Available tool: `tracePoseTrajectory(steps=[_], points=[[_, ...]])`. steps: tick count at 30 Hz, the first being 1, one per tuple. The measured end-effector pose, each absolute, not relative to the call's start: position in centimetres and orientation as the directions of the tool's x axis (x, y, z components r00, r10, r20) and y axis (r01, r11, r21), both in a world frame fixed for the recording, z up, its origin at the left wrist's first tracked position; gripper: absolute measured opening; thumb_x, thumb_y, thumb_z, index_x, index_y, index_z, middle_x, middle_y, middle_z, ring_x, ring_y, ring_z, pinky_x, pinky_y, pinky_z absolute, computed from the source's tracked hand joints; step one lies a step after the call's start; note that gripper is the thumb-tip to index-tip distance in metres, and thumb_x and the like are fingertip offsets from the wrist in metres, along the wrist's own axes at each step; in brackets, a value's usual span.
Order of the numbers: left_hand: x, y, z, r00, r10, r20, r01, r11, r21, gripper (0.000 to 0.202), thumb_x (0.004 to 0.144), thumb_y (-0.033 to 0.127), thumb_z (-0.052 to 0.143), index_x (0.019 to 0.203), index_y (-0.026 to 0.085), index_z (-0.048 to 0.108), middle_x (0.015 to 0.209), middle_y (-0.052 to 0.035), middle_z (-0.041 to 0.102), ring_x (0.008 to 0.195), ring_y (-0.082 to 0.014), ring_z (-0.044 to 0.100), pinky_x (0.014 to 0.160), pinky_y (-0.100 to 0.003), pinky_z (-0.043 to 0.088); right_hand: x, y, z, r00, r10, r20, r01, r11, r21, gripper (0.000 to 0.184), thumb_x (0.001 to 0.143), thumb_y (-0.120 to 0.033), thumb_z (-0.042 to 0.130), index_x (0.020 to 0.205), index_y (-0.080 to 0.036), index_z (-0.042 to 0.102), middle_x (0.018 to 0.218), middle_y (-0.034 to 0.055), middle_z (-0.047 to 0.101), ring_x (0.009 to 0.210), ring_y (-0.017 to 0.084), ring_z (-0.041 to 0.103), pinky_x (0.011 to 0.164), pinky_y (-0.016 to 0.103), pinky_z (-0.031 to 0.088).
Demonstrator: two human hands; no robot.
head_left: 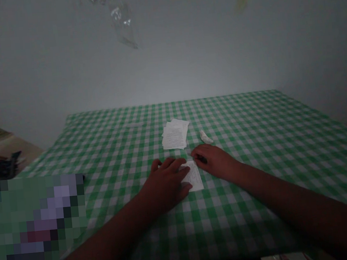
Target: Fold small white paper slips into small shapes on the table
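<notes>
A small printed sheet of paper lies on the table in front of me. My left hand rests over its left part with the fingers spread, covering much of it. Just past the sheet's upper right corner is my right hand, its fingers closed in a pinch. Something dark shows within its grip and a thin greyish tip juts out to the left, too dim to name. Beyond both hands sits a loose, uneven pile of printed papers. A small crumpled white piece lies beyond my right hand.
A green and white checked cloth covers the table. On the left, a blurred-out rectangular object lies near the edge. A faint clear strip lies toward the back. Clear plastic hangs on the wall behind.
</notes>
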State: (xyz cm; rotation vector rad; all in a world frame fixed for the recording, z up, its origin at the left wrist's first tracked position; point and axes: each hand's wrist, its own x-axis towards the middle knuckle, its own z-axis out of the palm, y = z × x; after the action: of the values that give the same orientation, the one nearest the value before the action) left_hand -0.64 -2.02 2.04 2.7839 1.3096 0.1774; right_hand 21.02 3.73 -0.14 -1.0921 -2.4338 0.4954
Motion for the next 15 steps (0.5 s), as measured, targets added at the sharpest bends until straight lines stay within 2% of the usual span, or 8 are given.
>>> tracePoseTrajectory(steps=[2,8,15], points=[[-0.6,-2.0,2.0,0.646,0.760,0.071,0.752,-0.649,0.116,0.039,0.091,0.039,0.057,0.127,0.024,0.054,0.140,-0.0065,0.053,0.122,-0.0287,0.048,0.099,-0.052,0.029,21.5,3.5,0.2,-0.640,0.743,0.195,0.595,0.640,-0.487,0.014,0.084,-0.015,0.057,0.098,-0.018,0.056,0.096,0.0055,0.060,0.091,0.019,0.056,0.084,0.033,0.045],[-0.6,-1.9,2.1,0.639,0.767,0.055,0.756,-0.640,0.138,0.043,0.088,0.041,0.059,0.127,0.023,0.055,0.133,-0.0059,0.059,0.117,-0.0287,0.052,0.101,-0.053,0.028,22.5,2.0,1.7,-0.696,0.712,0.089,0.573,0.626,-0.529,0.049,0.073,-0.026,0.072,0.117,-0.017,0.051,0.114,0.0107,0.056,0.108,0.026,0.051,0.094,0.041,0.044],[-0.7,-1.9,2.3,0.633,0.773,0.047,0.760,-0.631,0.154,0.042,0.087,0.043,0.060,0.124,0.023,0.057,0.133,-0.0054,0.059,0.117,-0.0285,0.052,0.100,-0.053,0.029,22.0,0.4,2.5,-0.701,0.712,0.043,0.613,0.632,-0.475,0.053,0.069,-0.024,0.072,0.116,-0.016,0.051,0.116,0.0120,0.054,0.110,0.028,0.050,0.096,0.043,0.043]])
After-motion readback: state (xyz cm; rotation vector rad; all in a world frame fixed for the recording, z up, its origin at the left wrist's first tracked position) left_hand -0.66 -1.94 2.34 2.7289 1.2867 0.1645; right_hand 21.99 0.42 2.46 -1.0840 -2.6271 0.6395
